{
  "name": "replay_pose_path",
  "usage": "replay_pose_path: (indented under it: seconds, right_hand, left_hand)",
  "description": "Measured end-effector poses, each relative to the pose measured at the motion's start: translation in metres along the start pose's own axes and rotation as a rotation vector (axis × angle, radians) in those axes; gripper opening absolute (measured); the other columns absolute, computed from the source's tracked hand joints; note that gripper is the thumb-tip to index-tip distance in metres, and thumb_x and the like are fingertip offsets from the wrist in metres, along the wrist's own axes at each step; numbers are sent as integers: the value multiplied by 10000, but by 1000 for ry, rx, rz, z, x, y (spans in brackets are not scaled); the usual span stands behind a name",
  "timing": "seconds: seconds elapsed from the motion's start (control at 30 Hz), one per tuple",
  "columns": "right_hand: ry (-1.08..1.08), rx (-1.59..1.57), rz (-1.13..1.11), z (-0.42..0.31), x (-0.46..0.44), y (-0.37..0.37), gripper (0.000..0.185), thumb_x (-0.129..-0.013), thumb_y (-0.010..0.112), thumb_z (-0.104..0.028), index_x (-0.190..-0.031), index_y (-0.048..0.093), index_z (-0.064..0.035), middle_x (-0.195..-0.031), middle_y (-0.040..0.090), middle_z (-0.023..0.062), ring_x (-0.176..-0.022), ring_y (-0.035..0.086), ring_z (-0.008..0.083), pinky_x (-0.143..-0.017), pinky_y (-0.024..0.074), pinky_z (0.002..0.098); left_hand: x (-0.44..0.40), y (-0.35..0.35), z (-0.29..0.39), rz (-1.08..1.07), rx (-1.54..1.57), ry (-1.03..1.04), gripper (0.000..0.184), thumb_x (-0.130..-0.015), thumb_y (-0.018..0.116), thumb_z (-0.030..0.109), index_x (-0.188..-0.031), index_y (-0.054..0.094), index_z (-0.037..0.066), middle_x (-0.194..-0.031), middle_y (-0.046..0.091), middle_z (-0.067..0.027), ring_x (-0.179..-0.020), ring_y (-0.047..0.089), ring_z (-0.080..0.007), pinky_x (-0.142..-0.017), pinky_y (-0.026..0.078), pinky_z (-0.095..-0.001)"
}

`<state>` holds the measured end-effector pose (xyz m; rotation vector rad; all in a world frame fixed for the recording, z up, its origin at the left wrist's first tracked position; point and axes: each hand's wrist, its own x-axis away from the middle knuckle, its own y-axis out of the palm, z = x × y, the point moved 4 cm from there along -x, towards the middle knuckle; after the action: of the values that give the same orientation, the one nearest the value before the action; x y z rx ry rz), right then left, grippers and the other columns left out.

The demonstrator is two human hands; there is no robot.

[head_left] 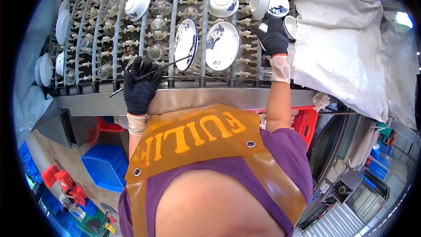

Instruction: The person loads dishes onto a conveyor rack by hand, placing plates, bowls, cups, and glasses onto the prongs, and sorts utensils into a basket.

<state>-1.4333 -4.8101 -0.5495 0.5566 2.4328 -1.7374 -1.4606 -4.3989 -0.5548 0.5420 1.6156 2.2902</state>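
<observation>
My left hand (140, 87), in a black glove, is at the front edge of the conveyor rack, closed on a thin dark chopstick (169, 66). The chopstick's tip crosses a blue-patterned oval plate (186, 44). Beside that plate stands a second patterned plate (222, 46). At the right side of the rack, my black-gloved right hand (275, 37) grips the lower edge of a blue-and-white bowl (279, 3); its fingertips are partly hidden. Another white bowl (259, 1) overlaps that bowl. A small white cup (290, 27) is right beside the hand.
The pegged conveyor (131, 39) carries several bowls, plates and glass cups (158, 28). A metal ledge (197, 98) runs along its front. White sheeting (337, 57) hangs at the right. Blue bins (104, 166) and a red crate (305, 125) stand below.
</observation>
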Motion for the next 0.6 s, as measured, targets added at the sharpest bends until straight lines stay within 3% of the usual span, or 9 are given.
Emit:
replay_pose_path:
  seconds: [0.03, 0.07, 0.17, 0.23, 0.27, 0.37, 0.47, 0.6]
  right_hand:
    - [41, 105, -128, 14, 7, 15, 643, -644, 745, -301, -1198, 504, -82, -1242, 467, 185, -1136, 450, 337, -924, 397, 419]
    - [106, 151, -306, 14, 12, 15, 640, -659, 723, -334, -1208, 498, -93, -1290, 417, 188, -1180, 414, 332, -942, 393, 410]
    - [65, 154, -192, 19, 28, 16, 564, -689, 693, -344, -1166, 536, -87, -1235, 472, 197, -1141, 457, 330, -921, 403, 403]
    - [279, 36, -183, 27, 44, 7, 467, -716, 669, -356, -1080, 587, -75, -1133, 547, 199, -1064, 521, 321, -880, 422, 390]
    - [280, 68, -229, 21, 52, -4, 410, -726, 664, -359, -996, 611, -55, -1007, 603, 190, -958, 576, 320, -825, 444, 388]
    - [204, -43, -773, 34, 92, 3, 499, -660, 698, -422, -1027, 607, -97, -999, 616, 144, -935, 580, 320, -821, 458, 400]
    - [102, 31, -754, 29, 111, -4, 633, -582, 747, -417, -1106, 582, -104, -1041, 606, 155, -957, 578, 321, -842, 455, 395]
    - [137, 49, -663, -2, 107, -7, 610, -592, 754, -385, -1090, 586, -77, -1071, 593, 159, -966, 570, 331, -846, 448, 407]
  left_hand:
    - [0, 1, -1, 27, -11, 24, 460, -911, 446, 361, -1263, 447, 66, -1194, 528, -178, -1133, 472, -355, -992, 322, -541]
    - [-1, 1, -1, 22, -12, 29, 460, -911, 446, 361, -1263, 447, 66, -1194, 528, -178, -1133, 472, -355, -992, 322, -541]
    - [0, -2, -2, -7, 15, 75, 443, -914, 441, 352, -1253, 463, 68, -1193, 532, -179, -1122, 483, -342, -994, 323, -521]
    - [2, -6, 3, -79, 166, 141, 449, -912, 454, 340, -1270, 459, 68, -1221, 514, -187, -1126, 473, -308, -1008, 317, -474]
    - [4, -8, 2, -67, 168, 131, 449, -912, 454, 340, -1270, 459, 68, -1221, 514, -187, -1126, 473, -308, -1008, 317, -474]
    - [0, -2, 0, -76, 183, 123, 448, -908, 456, 333, -1271, 460, 71, -1229, 516, -169, -1106, 483, -288, -1015, 303, -448]
    - [-2, 4, -8, -26, 127, 118, 468, -907, 448, 378, -1266, 459, 78, -1204, 526, -182, -1090, 506, -314, -994, 321, -482]
    - [-4, 3, -12, -16, 127, 109, 474, -907, 447, 377, -1274, 450, 76, -1211, 521, -184, -1102, 500, -315, -1001, 312, -491]
